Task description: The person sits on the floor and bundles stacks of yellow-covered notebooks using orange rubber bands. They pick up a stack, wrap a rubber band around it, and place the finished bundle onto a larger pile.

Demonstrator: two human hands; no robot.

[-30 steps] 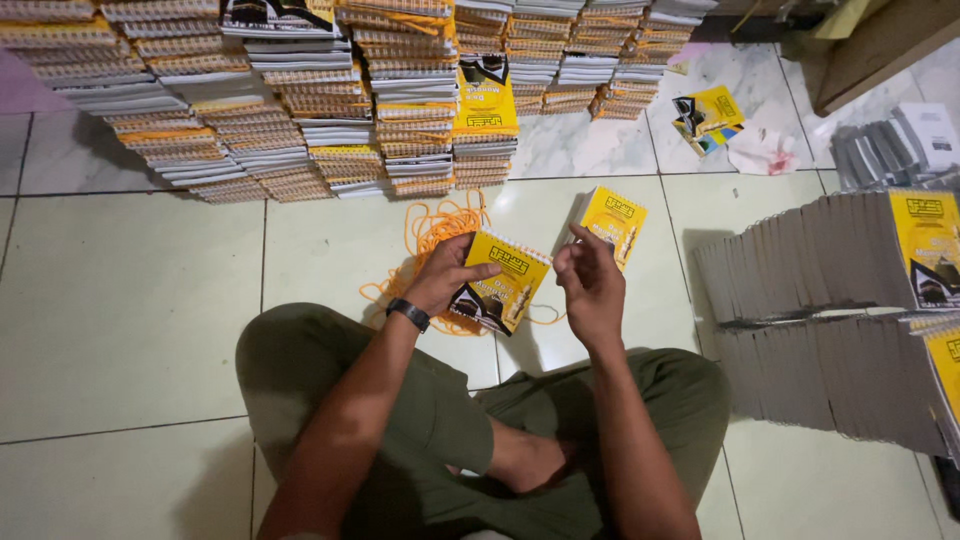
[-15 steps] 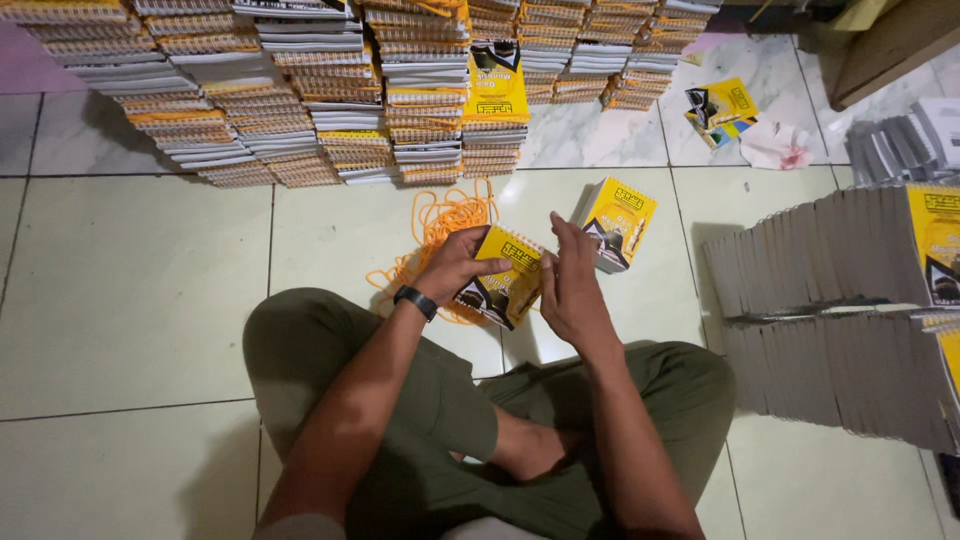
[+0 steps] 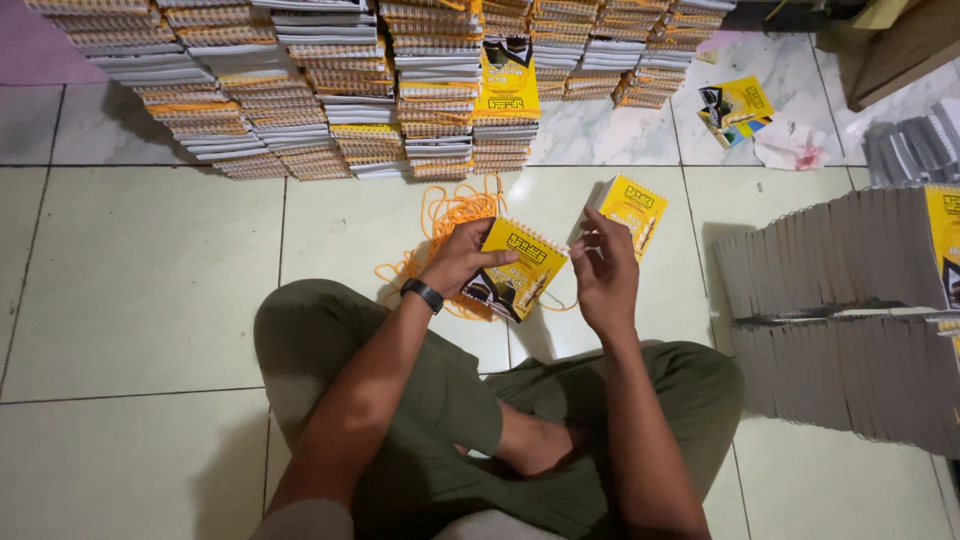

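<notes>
Since half a second ago: right hand point(image 3: 603, 272) has come off the booklet edge and lifted slightly; booklet tilt and stacks unchanged.

Left hand point(image 3: 462, 258) pinches the yellow spiral-bound booklet point(image 3: 515, 268) at its 9 o'clock edge, thumb on the cover, holding it tilted over the lap, likely to keep the coil end exposed toward the other hand. Right hand sits at the booklet's 3 o'clock, fingers curled together; can't tell whether they pinch anything. Second yellow booklet point(image 3: 630, 212) lies on the floor tile point(image 3: 150, 280) at 1 o'clock, just past the right fingertips. Orange cord tangle point(image 3: 447, 215) at 11 o'clock, partly under the held booklet. Booklet stacks point(image 3: 300, 90) across 12 o'clock, grey stack point(image 3: 840, 300) at 3 o'clock, both within arm's reach.
</notes>
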